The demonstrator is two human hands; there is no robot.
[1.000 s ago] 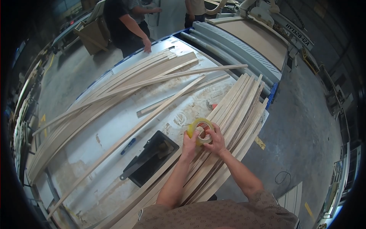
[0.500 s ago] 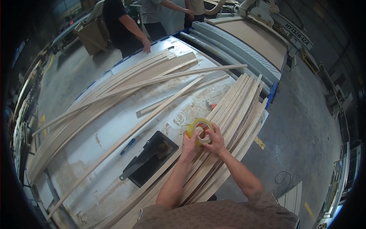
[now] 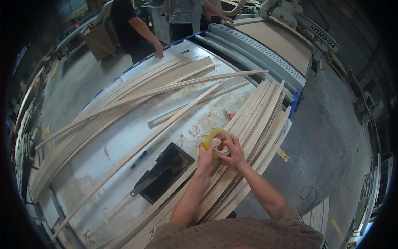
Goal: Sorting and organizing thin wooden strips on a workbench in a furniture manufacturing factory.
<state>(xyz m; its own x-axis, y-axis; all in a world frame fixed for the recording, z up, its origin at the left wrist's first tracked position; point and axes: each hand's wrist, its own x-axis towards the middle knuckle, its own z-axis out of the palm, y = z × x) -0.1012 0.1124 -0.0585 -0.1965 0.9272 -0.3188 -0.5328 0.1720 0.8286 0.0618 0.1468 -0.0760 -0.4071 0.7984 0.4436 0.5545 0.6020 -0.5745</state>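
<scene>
I hold a roll of clear yellowish tape (image 3: 215, 137) in front of me with both hands. My left hand (image 3: 206, 157) grips its lower left rim, and my right hand (image 3: 232, 152) pinches at its right side, fingers on the tape's face. Under the hands lies a fanned stack of long thin curved wooden slats (image 3: 253, 124) along the right edge of a white worktable (image 3: 112, 145).
A black dustpan-like tray (image 3: 163, 172) and a blue pen (image 3: 139, 159) lie on the table left of my hands. More long slats (image 3: 124, 97) cross the far and left side. Two people (image 3: 132, 29) stand at the table's far end by a large machine (image 3: 269, 41). Concrete floor lies right.
My hands stay on the tape roll with only small finger shifts. A person at the far end has moved closer into view.
</scene>
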